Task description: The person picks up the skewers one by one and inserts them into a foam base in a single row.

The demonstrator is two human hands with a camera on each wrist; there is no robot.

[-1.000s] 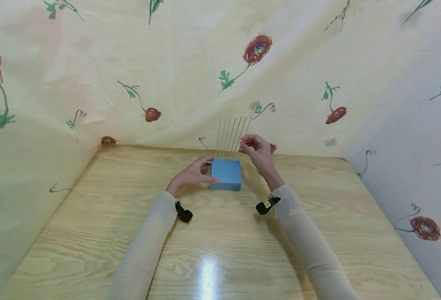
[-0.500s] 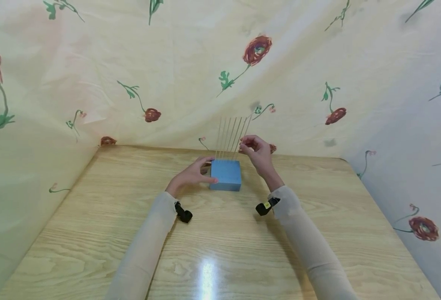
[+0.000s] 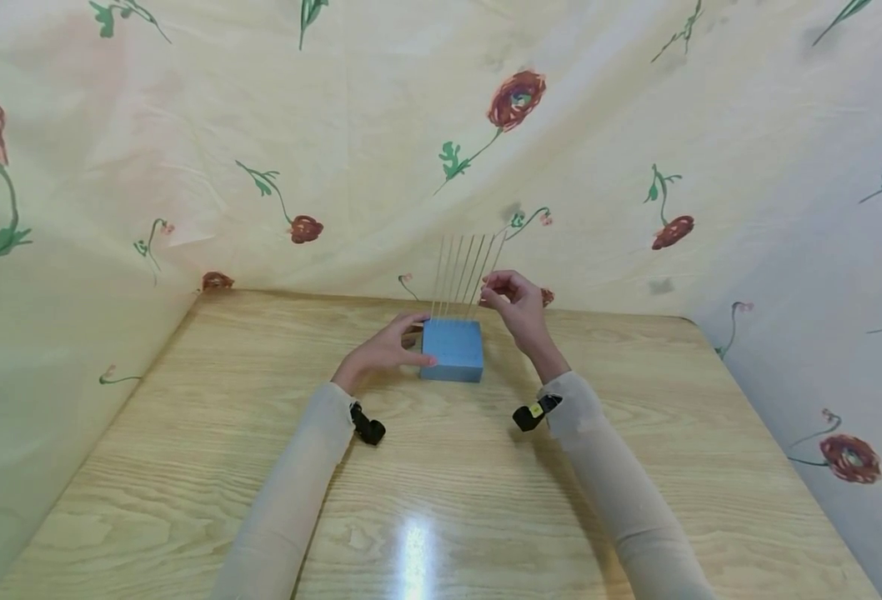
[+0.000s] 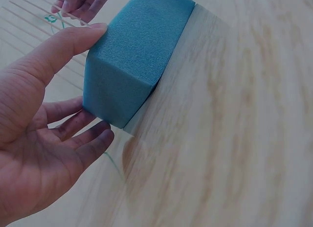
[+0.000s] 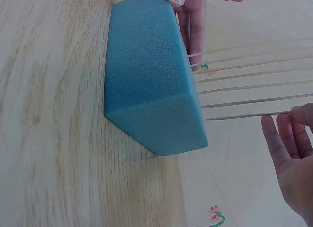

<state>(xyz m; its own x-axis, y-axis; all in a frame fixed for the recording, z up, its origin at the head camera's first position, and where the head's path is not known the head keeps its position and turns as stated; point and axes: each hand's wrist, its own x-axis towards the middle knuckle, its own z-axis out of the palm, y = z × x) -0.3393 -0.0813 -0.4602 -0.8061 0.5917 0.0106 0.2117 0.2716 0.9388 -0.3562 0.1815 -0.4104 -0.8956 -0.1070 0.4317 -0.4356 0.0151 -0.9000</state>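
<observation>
A blue foam block (image 3: 452, 343) sits on the table with a row of several thin wooden skewers (image 5: 244, 88) stuck into its upper far side. My left hand (image 3: 384, 346) grips the block's left side, thumb on the near top edge and fingers at the far side, as the left wrist view shows. My right hand (image 3: 522, 312) pinches the rightmost skewer (image 5: 239, 117) between thumb and fingers, partway up its length. In the right wrist view that skewer's lower end meets the foam; how deep it goes is hidden.
The wood-grain table (image 3: 441, 467) stretches around the block. Behind it and along both sides hangs a pale cloth (image 3: 381, 125) printed with flowers. Black wrist cameras are strapped at the left cuff (image 3: 339, 408) and the right cuff (image 3: 568, 400).
</observation>
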